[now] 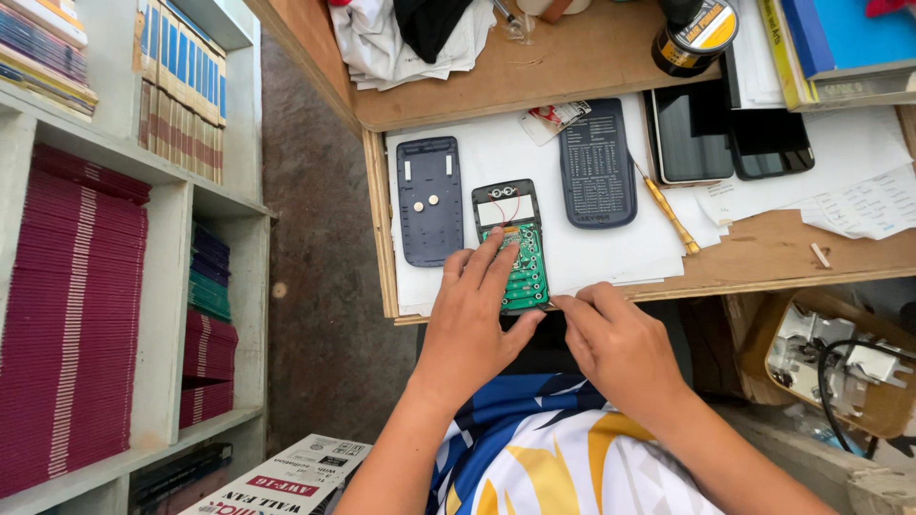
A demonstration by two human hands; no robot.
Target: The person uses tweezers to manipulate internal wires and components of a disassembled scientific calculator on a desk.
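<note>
- Left hand lies flat, fingers spread, pressing down on the opened calculator; not clenched, no wrap-around grasp, fingertips rest on its green circuit board.
- Right hand is loosely curled, thumb and forefinger pinched at the board's lower right corner; seems to grip something thin there, too small to tell what.
- Opened calculator sits on white paper sheets at the front edge of the wooden counter, just above both hands; small display window and red wires at its top end.
- Dark grey back cover lies face-up just left of the calculator, with two small round button cells on it.
- Dark slide-on calculator cover with a printed table lies just right of it, apart.
- Yellow-handled screwdriver lies slanted right of that cover.
- Two dark phones lie side by side further right, screens off.
- Round black and yellow tin stands behind the phones.
- White cloth bunched at the back of the counter.
- Bookshelf on the left, with stacks of maroon books.
- Printed cardboard box on the floor near the left forearm.
- Person wears a blue, white and yellow shirt.
</note>
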